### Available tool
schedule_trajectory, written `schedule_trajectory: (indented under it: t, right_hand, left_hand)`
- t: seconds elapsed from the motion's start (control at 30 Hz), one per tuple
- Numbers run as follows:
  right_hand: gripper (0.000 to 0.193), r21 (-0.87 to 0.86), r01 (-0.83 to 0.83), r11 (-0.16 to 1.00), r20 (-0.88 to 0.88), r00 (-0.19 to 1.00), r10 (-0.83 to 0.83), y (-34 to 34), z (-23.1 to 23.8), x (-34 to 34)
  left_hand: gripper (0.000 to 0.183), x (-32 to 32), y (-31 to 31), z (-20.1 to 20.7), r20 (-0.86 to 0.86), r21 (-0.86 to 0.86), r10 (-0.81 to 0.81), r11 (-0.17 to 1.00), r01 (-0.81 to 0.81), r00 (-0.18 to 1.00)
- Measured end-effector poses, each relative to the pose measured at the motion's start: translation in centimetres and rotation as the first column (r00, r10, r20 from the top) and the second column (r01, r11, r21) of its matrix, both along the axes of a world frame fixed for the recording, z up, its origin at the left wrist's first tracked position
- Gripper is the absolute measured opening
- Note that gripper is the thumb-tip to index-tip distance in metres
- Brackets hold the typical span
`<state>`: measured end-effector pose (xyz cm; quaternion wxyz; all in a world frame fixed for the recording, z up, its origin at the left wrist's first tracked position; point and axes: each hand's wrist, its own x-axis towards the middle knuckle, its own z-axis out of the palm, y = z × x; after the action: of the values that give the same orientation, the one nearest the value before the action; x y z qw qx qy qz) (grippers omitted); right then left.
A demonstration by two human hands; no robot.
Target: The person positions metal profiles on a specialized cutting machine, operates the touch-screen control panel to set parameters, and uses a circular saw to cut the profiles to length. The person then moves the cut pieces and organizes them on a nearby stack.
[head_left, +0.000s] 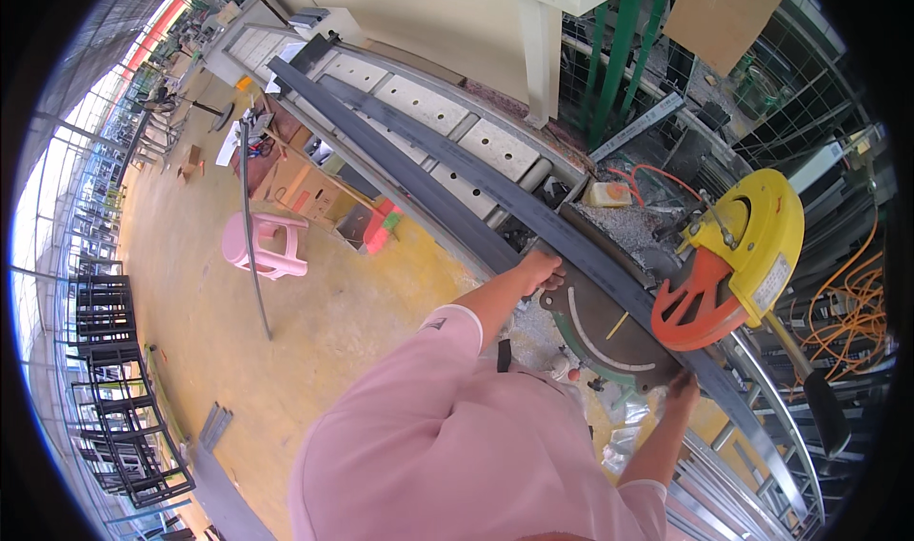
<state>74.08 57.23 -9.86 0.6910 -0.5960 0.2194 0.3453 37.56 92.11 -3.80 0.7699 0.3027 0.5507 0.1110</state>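
A long dark metal bar [457, 165] lies along the roller bed and passes under the cut-off saw, which has a yellow guard [776, 246] and an orange lower guard [700, 298]. A second dark bar [400, 165] lies on the near side of it, its end by my left hand [543, 270]. The fingers of that hand are curled closed beside both bars; what lies inside them is hidden. My right hand [681, 391] is at the bar's near edge, just below the orange guard, with its fingers mostly hidden. Between my hands is the saw's curved base plate [600, 327].
The saw's black-gripped handle [824, 412] sticks out at the right. Metal shavings surround a pale block [609, 194] behind the bar. A pink stool [267, 244] and cardboard boxes [309, 193] stand on the floor to the left. Orange hose [847, 298] lies coiled at far right.
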Motion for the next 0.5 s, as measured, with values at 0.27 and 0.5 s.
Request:
schedule_trajectory:
  t: [0.27, 0.5]
  right_hand:
    - [0.020, 0.049, -0.062, 0.997, 0.005, 0.998, 0.062, 6.6, 3.4, -7.0]
    - [0.011, 0.128, -0.078, 0.989, -0.022, 0.996, 0.082, 9.4, 5.7, -9.8]
  left_hand:
    - [0.022, 2.4, 1.2, -1.3, -0.023, 0.036, 0.043, 0.998, -0.042, 0.999]
    - [0.020, 1.6, 2.8, -1.8, -0.064, 0.082, 0.110, 0.991, -0.104, 0.992]
